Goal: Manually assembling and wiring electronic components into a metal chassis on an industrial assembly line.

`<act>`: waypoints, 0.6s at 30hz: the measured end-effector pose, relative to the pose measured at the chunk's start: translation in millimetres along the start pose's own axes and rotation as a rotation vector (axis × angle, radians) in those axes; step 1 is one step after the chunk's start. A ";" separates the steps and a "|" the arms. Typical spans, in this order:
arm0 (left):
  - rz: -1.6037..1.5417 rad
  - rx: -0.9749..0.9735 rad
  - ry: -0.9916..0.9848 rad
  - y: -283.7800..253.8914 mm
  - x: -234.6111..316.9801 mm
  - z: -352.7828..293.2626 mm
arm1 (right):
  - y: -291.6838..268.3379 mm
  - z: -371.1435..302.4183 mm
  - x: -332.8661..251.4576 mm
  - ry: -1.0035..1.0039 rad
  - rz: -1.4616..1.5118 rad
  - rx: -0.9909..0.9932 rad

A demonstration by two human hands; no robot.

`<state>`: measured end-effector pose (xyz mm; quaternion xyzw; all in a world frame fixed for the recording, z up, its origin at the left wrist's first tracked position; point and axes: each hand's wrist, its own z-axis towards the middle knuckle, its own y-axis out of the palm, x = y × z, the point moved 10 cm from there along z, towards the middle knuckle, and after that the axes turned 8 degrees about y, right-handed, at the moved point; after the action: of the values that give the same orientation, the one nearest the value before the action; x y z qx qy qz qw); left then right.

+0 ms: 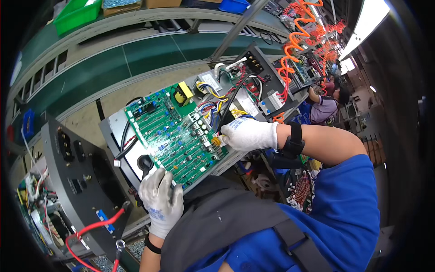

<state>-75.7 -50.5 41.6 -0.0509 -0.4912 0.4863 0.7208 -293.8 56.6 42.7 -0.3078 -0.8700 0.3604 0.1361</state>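
Note:
In front of me a large green circuit board (170,140) lies on a grey metal chassis. My left hand (161,199), in a white glove, rests at the board's near left edge with fingers stretched and apart, beside a black cable with a round grommet (145,162). At the board's right edge my right hand (250,134), also gloved, has its fingers closed near small connectors and a bundle of coloured wires (212,109). What its fingertips pinch is hidden. A yellow-wrapped transformer (183,94) stands on the far corner of the board.
To the left stands another grey chassis panel (84,172) with a red cable (102,223) in front. Beyond runs a green conveyor (149,54). Coiled orange hoses (294,41) hang at the right. A co-worker (324,109) works farther right. A green bin (77,17) stands far left.

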 end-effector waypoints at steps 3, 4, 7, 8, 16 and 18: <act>0.049 -0.002 0.023 0.9 1.4 2.3 | -11.0 -2.6 -5.4 -0.043 0.004 0.082; 0.054 0.013 0.032 0.1 2.0 3.0 | -7.8 -0.7 -4.4 -0.017 -0.002 0.047; 0.047 -0.036 0.018 5.8 -2.9 4.0 | -3.1 1.5 1.7 0.092 0.113 -0.009; 0.074 -0.038 0.022 6.6 -3.3 4.0 | -3.3 2.0 0.6 0.086 0.079 -0.004; 0.109 -0.048 0.083 11.6 -7.4 10.9 | 7.5 5.2 1.9 0.146 0.008 -0.076; 0.083 -0.006 0.137 10.4 -5.0 15.0 | 6.3 9.5 -2.5 0.159 -0.023 -0.045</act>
<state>-94.0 -54.9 40.2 -0.1064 -0.4398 0.5096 0.7318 -293.5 53.3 31.4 -0.3284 -0.8678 0.3136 0.2019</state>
